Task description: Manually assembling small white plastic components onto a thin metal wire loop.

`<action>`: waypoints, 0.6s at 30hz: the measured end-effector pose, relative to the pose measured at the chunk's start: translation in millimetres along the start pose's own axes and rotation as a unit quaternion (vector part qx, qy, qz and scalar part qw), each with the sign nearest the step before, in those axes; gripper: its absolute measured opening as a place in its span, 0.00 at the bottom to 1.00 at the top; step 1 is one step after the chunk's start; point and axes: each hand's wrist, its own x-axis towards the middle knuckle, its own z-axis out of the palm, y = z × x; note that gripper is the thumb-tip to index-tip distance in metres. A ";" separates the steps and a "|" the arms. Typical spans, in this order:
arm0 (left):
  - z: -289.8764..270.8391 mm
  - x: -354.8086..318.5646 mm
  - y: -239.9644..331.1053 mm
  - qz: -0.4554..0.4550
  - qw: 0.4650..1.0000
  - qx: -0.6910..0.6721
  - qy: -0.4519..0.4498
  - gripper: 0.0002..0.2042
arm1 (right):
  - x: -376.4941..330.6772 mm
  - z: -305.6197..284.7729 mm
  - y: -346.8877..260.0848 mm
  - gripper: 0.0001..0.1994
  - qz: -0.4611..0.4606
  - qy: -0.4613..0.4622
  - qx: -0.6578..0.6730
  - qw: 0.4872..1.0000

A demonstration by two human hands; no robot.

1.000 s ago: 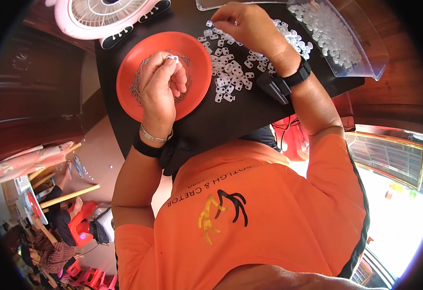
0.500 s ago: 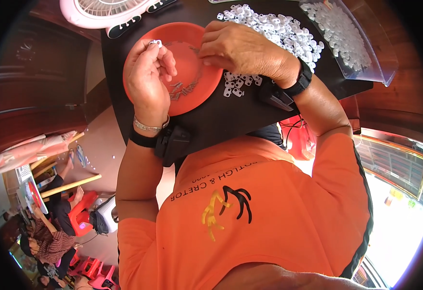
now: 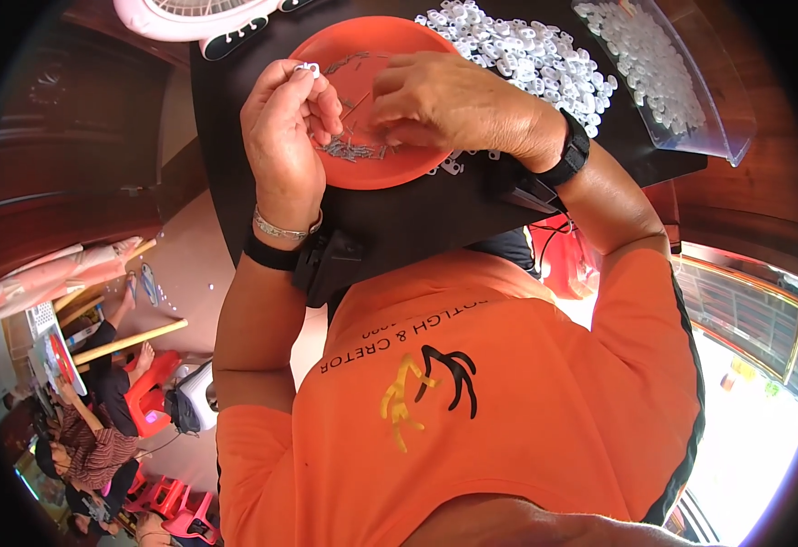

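Right hand moved onto orange plate, fingers curled (grip unclear); left hand pinching white clip.

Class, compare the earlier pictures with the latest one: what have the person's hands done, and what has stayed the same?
The right hand left the heap of white plastic pieces and crossed left onto the orange plate, its fingers now down among the thin metal pins. The left hand kept a small white piece pinched at its fingertips over the plate. The plate, heap and clear tray lie on the black board as before.
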 end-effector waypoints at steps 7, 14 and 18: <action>-1.1 -0.4 -0.8 0.010 1.000 -0.005 -0.001 0.08 | -0.7 10.9 -7.2 0.06 0.021 -0.036 -0.005 0.999; -3.1 -0.5 -1.0 0.007 0.999 0.032 -0.020 0.10 | -1.5 8.3 -3.9 0.06 0.054 0.017 0.015 0.998; 0.8 -0.4 -1.3 -0.003 1.000 -0.004 -0.006 0.08 | -3.2 6.4 1.9 0.07 0.071 0.070 0.048 0.994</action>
